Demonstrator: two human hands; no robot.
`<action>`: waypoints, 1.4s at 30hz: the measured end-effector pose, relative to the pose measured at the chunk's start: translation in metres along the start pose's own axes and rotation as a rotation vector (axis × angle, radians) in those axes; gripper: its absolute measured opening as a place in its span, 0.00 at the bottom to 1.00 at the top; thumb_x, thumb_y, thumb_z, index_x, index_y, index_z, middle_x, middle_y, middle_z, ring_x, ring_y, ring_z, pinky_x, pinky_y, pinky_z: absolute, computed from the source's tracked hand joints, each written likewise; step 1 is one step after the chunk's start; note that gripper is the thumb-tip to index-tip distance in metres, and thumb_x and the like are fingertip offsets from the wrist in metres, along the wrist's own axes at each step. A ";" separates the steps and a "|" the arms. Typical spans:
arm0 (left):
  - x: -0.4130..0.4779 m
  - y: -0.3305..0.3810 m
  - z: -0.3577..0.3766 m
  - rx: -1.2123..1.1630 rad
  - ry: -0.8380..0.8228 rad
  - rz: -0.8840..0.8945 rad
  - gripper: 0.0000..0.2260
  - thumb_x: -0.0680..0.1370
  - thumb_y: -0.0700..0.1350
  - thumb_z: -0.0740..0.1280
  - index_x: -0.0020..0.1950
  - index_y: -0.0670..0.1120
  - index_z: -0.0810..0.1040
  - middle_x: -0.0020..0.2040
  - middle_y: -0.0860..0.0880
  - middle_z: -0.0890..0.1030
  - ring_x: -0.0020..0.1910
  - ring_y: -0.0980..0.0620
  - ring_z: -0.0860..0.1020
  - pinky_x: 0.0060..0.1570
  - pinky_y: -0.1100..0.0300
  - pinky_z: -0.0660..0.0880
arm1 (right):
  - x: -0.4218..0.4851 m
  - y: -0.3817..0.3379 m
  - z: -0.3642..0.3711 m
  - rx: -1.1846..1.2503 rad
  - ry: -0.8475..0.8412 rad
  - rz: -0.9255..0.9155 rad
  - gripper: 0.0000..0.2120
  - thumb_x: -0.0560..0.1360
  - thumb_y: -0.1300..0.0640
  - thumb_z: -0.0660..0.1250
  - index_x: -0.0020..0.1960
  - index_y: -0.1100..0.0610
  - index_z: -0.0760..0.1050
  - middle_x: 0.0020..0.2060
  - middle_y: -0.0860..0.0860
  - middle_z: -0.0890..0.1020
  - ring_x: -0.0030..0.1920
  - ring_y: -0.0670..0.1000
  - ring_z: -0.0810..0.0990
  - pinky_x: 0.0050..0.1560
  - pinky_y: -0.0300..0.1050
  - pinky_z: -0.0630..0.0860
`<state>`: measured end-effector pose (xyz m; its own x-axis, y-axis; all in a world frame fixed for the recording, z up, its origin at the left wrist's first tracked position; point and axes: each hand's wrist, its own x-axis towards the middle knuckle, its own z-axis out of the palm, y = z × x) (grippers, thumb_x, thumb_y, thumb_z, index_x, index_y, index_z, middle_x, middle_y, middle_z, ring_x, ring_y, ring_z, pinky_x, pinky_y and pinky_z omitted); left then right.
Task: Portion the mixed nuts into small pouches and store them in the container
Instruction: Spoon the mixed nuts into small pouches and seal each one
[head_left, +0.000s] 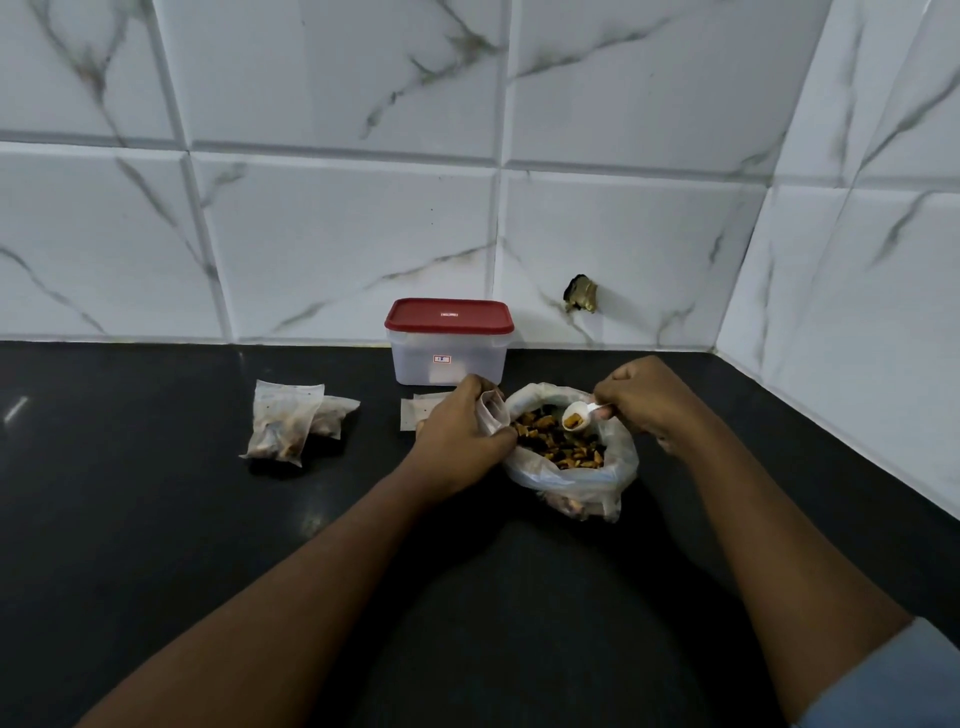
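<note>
Nuts (558, 449): mixed brown and amber pieces, lying in a clear bag (571, 480) with its mouth rolled open. The bag stands on the black table (156, 519), just in front of and to the right of the container (449, 358).

Container: clear box with a red lid (449, 314) seated on top, standing against the tiled wall. Its contents cannot be made out through the frosted side.

Right grip (644, 395), in front and to the right of the container, is curled round the handle of a white spoon (577, 417). The bowl is loaded with nuts and held over the bag's mouth. The handle is mostly hidden inside the grip.

Left grip (457, 431), directly in front of the container, pinches a small clear pouch (492, 410) whose mouth faces the spoon. Only the pouch's upper part shows past the fingers, so whether it holds any nuts cannot be determined.

Two filled pouches (283, 421) lie overlapping on the table to the front left of the container, well apart from it.

Flat pouches (415, 413) lie just in front of the container, partly covered by the left grip. Their count is unclear.

A sleeve (893, 675) is cut off at the edge of view.
</note>
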<state>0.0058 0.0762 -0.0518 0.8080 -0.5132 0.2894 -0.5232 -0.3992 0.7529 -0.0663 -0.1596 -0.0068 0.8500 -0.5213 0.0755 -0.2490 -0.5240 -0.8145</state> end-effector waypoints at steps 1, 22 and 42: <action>0.000 0.000 0.000 0.000 0.002 -0.001 0.21 0.76 0.49 0.75 0.66 0.54 0.71 0.59 0.55 0.78 0.57 0.56 0.77 0.59 0.53 0.78 | 0.000 0.000 -0.001 0.017 -0.007 0.000 0.07 0.76 0.61 0.70 0.45 0.65 0.84 0.33 0.57 0.85 0.25 0.46 0.69 0.31 0.43 0.67; -0.003 0.003 0.002 -0.159 0.135 -0.020 0.18 0.75 0.51 0.77 0.58 0.55 0.72 0.52 0.55 0.80 0.52 0.55 0.80 0.55 0.46 0.80 | -0.037 -0.039 0.019 0.057 -0.296 -0.502 0.08 0.77 0.58 0.76 0.55 0.49 0.88 0.50 0.44 0.88 0.52 0.49 0.86 0.57 0.44 0.80; -0.001 0.004 0.000 -0.111 0.070 -0.054 0.17 0.78 0.49 0.74 0.62 0.55 0.70 0.52 0.59 0.76 0.54 0.59 0.77 0.54 0.58 0.77 | -0.013 -0.015 0.009 -0.431 -0.133 -0.392 0.07 0.78 0.58 0.71 0.49 0.52 0.87 0.42 0.43 0.86 0.43 0.42 0.83 0.40 0.37 0.74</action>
<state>0.0028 0.0752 -0.0488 0.8530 -0.4377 0.2843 -0.4485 -0.3362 0.8281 -0.0698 -0.1389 -0.0011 0.9604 -0.1599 0.2282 -0.0475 -0.9009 -0.4314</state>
